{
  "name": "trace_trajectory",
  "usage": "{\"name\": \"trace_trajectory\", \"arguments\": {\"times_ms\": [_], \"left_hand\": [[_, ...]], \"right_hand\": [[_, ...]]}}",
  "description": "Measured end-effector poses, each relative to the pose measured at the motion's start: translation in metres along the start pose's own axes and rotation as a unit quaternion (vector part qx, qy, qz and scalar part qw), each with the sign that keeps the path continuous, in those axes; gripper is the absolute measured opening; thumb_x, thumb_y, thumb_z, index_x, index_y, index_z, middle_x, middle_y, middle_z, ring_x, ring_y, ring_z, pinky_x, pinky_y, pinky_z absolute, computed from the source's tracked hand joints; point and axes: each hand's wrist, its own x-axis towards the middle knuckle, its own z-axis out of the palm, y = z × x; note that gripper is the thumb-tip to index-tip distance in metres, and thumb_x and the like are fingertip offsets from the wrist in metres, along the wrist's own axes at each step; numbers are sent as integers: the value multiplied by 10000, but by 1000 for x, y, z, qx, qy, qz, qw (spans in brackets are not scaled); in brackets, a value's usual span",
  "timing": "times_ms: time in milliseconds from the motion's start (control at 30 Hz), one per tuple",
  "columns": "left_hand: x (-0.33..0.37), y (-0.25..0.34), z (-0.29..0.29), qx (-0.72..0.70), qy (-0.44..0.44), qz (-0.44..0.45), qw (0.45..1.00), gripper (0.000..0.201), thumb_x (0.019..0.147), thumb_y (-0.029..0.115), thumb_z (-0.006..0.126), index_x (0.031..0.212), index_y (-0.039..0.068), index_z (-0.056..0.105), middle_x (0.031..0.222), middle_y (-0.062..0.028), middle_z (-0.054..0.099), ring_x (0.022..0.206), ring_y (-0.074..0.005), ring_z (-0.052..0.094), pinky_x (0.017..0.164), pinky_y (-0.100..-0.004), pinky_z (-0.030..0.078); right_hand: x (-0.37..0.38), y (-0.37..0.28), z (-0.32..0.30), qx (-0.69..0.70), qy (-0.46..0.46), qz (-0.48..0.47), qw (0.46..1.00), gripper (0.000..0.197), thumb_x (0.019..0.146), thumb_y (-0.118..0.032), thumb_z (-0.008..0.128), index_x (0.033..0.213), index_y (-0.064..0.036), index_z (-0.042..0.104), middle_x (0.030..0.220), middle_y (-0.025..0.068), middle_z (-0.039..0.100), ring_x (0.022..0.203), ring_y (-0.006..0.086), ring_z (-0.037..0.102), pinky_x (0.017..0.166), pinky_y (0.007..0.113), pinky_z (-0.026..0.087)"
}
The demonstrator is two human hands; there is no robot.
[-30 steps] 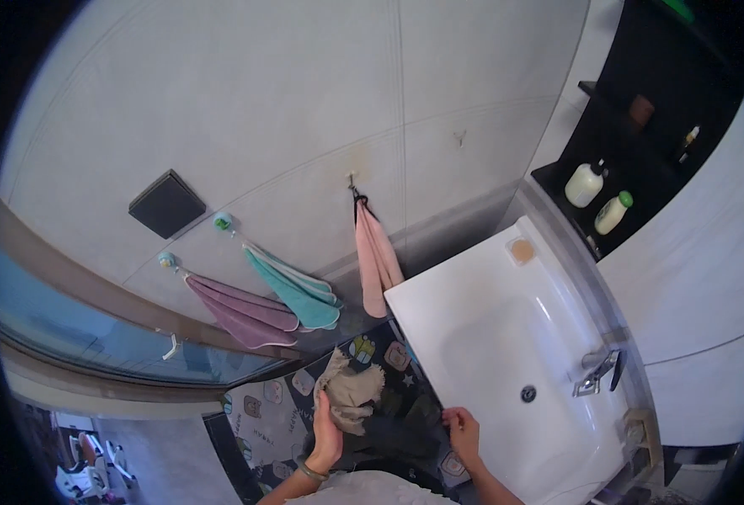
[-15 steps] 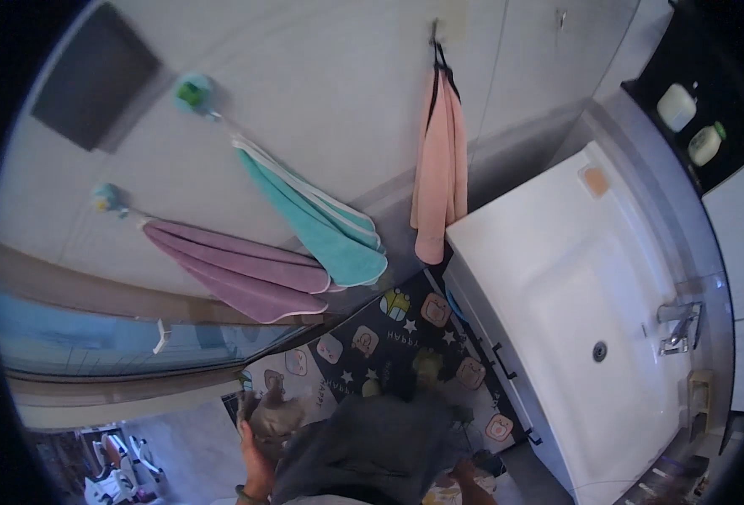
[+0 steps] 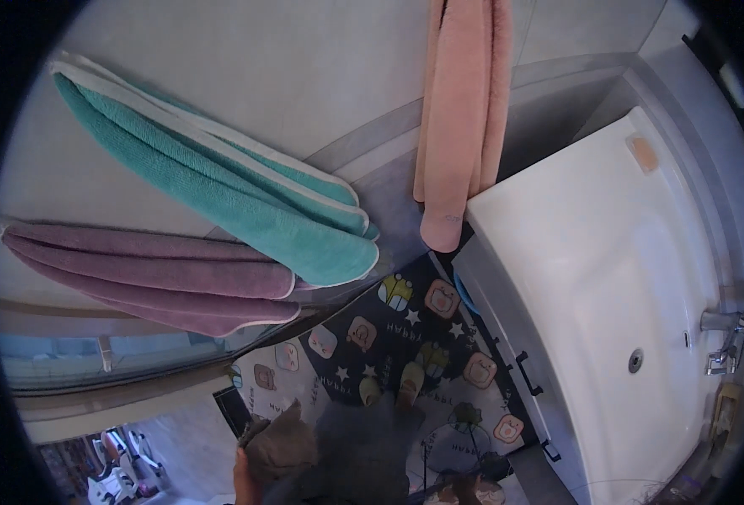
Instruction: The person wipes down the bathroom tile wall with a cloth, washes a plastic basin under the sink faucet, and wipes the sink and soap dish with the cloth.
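While my left hand [image 3: 243,475] sits at the lower edge, its fingers are closed on a crumpled brownish cloth [image 3: 281,442], held low above the patterned bath mat [image 3: 405,353]. Right hand [image 3: 460,495]: barely visible, grip cannot be told. Teal towel [image 3: 220,189] and purple towel [image 3: 153,273] hang on the wall.

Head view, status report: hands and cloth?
Left hand grips crumpled brown cloth at bottom edge. Right hand not seen. Teal towel, purple towel hang above.

Fluffy terry teal towel [image 3: 220,185]; glossy white basin [image 3: 633,278].
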Motion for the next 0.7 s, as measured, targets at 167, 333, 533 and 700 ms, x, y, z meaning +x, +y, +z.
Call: {"name": "trace_trajectory", "arguments": {"times_ms": [167, 333, 533, 700], "left_hand": [[-3, -9, -11, -9, -2, -6, 1000, 572, 995, 479, 329, 1388, 66, 385, 1367, -114, 465, 1230, -256, 474, 1033, -401, 385], [-10, -22, -33, -25, 11, -1, 1000, 570, 996, 473, 333, 1388, 62, 383, 1369, -118, 462, 1230, -256, 475, 1030, -402, 388], [-12, -29, -50, -32, 7, 7, 999, 568, 997, 466, 338, 1389, 57, 382, 1372, -123, 458, 1229, -257, 476, 1027, -402, 392], [-19, -20, -41, -9, 19, 46, 999, 557, 995, 460, 350, 1381, 61, 393, 1369, -124, 457, 1179, -248, 504, 963, -394, 429]], "right_hand": [[29, -20, -21, 27, 47, -37, 998, 225, 847, -266, 580, 987, -92, 601, 933, 118, 585, 897, 292, 567, 876, 431, 427], [66, -74, -42, 73, 101, -112, 986, 201, 856, -258, 569, 973, -95, 589, 909, 110, 571, 874, 282, 557, 881, 425, 416], [95, -180, -53, 163, 106, -189, 963, 174, 867, -248, 556, 955, -100, 576, 880, 99, 554, 845, 270, 546, 888, 418, 403], [98, -275, -32, 295, 28, -198, 934, 153, 876, -240, 545, 940, -103, 565, 855, 91, 540, 822, 260, 536, 893, 412, 392]]}}
